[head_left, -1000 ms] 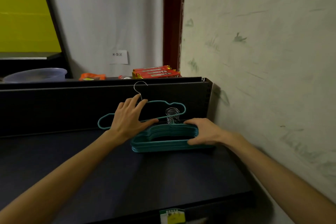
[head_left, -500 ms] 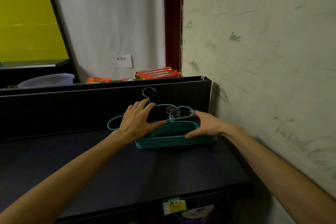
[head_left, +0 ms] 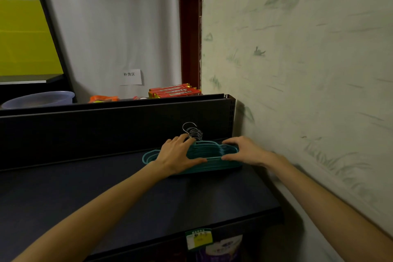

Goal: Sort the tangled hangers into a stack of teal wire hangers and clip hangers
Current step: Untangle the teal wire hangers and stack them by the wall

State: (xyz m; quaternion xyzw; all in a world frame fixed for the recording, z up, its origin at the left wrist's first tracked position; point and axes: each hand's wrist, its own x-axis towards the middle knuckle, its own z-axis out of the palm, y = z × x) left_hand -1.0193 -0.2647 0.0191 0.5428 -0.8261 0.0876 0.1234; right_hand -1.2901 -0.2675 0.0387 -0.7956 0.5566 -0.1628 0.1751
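A stack of teal wire hangers [head_left: 209,151] lies flat on the dark shelf [head_left: 127,193], near its back right corner. Their metal hooks [head_left: 192,131] bunch together and stand up against the black back panel. My left hand [head_left: 178,153] rests flat on the left half of the stack, thumb along its front edge, over the top hanger. My right hand [head_left: 244,150] presses on the stack's right end with fingers spread. No clip hangers are in view.
The black back panel [head_left: 106,130] rises behind the stack. A patterned wall [head_left: 297,91] bounds the shelf on the right. Beyond the panel sit red packets [head_left: 174,91], an orange packet [head_left: 103,98] and a bluish bowl [head_left: 40,99]. A price tag [head_left: 198,238] hangs at the shelf's front edge.
The single teal hanger that my left hand held raised against the panel has come down onto the stack. Both hands now press on the pile.
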